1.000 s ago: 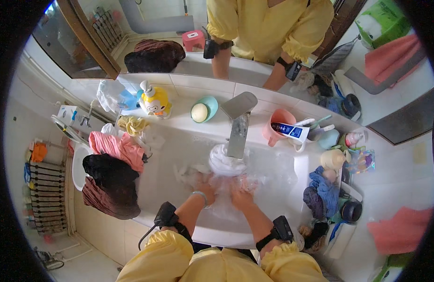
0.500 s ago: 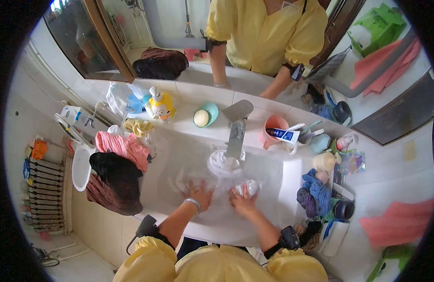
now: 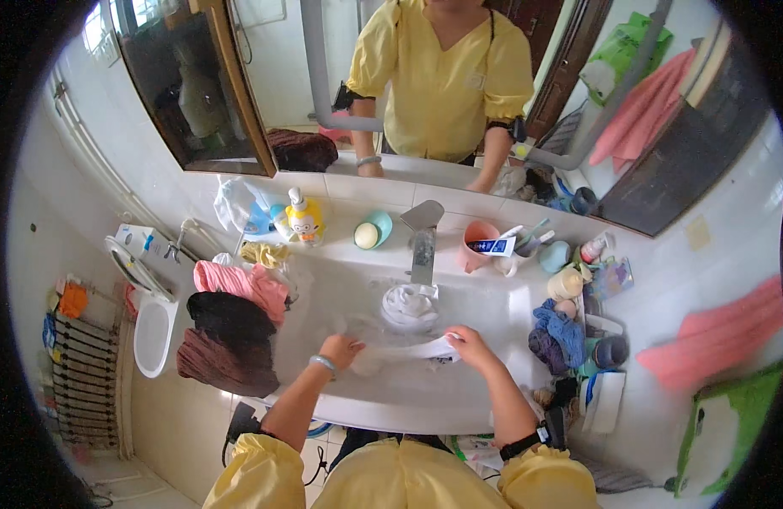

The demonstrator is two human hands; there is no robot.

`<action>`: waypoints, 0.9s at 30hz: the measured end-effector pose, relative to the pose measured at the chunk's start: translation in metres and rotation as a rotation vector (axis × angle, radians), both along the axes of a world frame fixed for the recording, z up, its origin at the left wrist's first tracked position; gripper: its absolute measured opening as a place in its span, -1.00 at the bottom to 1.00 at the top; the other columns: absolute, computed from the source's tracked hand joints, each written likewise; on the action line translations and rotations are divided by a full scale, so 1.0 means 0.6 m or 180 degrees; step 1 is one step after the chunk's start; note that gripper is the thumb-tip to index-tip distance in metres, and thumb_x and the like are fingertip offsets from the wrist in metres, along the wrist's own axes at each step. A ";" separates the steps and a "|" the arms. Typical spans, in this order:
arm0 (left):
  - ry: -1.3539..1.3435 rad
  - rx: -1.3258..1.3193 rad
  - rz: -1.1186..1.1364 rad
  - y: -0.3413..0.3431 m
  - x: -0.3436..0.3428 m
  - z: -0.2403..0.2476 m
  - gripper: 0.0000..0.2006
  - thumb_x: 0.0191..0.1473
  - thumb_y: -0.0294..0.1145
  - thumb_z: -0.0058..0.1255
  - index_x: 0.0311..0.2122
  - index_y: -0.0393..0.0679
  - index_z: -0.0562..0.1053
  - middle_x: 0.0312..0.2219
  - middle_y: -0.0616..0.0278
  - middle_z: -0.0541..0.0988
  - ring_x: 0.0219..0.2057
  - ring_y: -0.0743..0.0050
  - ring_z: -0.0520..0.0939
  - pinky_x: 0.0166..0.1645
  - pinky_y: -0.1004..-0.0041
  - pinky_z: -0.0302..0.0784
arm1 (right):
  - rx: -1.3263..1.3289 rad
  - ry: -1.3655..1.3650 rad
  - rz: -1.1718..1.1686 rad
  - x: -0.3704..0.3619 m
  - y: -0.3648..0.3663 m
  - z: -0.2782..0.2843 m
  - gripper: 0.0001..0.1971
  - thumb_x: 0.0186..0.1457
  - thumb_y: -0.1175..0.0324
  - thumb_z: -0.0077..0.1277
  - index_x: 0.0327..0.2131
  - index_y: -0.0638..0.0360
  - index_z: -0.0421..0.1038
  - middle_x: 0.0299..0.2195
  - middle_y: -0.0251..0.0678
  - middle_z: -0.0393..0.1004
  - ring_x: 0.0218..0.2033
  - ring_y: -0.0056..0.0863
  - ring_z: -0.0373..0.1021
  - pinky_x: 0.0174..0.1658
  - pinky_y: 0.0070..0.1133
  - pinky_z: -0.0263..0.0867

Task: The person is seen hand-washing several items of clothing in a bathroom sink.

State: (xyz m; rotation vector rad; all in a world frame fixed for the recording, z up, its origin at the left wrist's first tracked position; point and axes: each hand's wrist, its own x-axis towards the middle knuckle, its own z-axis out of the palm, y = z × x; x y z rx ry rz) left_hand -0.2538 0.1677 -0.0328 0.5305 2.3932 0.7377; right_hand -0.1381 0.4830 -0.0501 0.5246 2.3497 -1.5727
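White cloth (image 3: 411, 349) held as a narrow strip between the two hands, low over the washbasin (image 3: 366, 409) and in front of the tap. The right hand (image 3: 468, 343) pinches the strip's right end between thumb and fingers; the left hand (image 3: 341, 349), its fingers drawn together, grips the opposite end, though its exact hold is partly hidden. The strip sags slightly in the middle, close to the cloudy water. A pale bracelet (image 3: 323, 362) encircles the left wrist. Just behind the strip, a rounded white bundle (image 3: 410, 308) sits in the basin beneath the metal tap (image 3: 423, 246). On the ledge behind, from left to right, stand a yellow pump bottle (image 3: 306, 222), a teal dish (image 3: 381, 223) bearing a pale bar of soap (image 3: 366, 236), and a pink cup (image 3: 478, 240) with a blue-and-white tube (image 3: 493, 247) lying across its mouth. At the basin's left end are heaped a pink garment (image 3: 243, 287), a black garment (image 3: 230, 317) and a brown garment (image 3: 224, 363), in that order toward the wearer; near the right end lies a crumpled blue cloth (image 3: 562, 329). The mirror (image 3: 281, 51) above the ledge reflects a person in a yellow top.
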 end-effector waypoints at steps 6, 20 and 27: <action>0.0937 0.2039 0.0194 0.100 0.016 0.327 -0.69 -0.13 -0.36 0.21 -0.23 -0.19 0.47 -0.36 0.07 0.56 -0.39 0.27 0.55 -0.24 0.31 0.43 | 0.0536 0.1751 0.0735 -0.074 -0.139 0.306 -0.52 -0.06 0.32 0.19 -0.03 0.20 0.34 -0.17 -0.27 0.45 -0.16 -0.51 0.34 -0.08 -0.57 0.25; 0.1822 0.1244 0.0217 0.107 0.043 0.259 0.13 -0.35 -0.22 0.37 0.23 -0.26 -0.18 0.17 -0.20 0.05 0.24 0.05 0.05 0.21 0.17 0.07 | -0.3236 0.3342 -0.0841 -0.050 -0.199 0.661 -0.80 0.07 0.39 0.02 -0.21 0.21 0.40 -0.27 -0.35 0.47 -0.23 -0.51 0.40 -0.11 -0.49 0.30; 0.1367 0.2067 -0.0479 0.126 -0.064 0.308 -0.53 -0.16 -0.50 0.10 -0.08 -0.21 0.25 -0.26 -0.11 0.51 -0.18 -0.12 0.51 -0.14 0.28 0.43 | -0.3083 0.3391 -0.2351 0.079 -0.025 0.557 -0.63 0.11 0.29 -0.05 -0.03 0.23 0.27 -0.07 -0.22 0.38 -0.05 -0.31 0.33 0.05 -0.33 0.22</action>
